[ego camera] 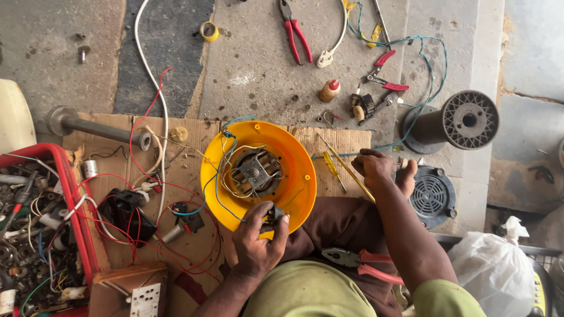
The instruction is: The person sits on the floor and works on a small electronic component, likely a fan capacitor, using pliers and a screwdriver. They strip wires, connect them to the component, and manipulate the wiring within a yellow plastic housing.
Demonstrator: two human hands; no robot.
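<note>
Left hand (257, 242): fingers closed around small black switch block (272, 217).
Right hand (380, 171): curled, gripping thin yellow-handled screwdriver (346, 168).
Housing (294, 194): glossy round yellow plastic fan housing, wired motor inside.

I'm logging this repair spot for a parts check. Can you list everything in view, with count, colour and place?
fan housing: one, yellow, centre, on cardboard, motor and wires inside
black part: one, at the housing's near rim
screwdriver: one, yellow, right of the housing
motor cover: one, dark grey, far right
spool: one, dark grey, upper right
pliers: one, red handles, top; another pair on the lap
small bottle: one, red cap, top centre
tape roll: one, yellow, top left
crate: one, red, left, full of parts
switch board: one, white on wood, bottom left
plastic bag: one, white, bottom right
left hand: holds the black part
right hand: on the screwdriver
</note>
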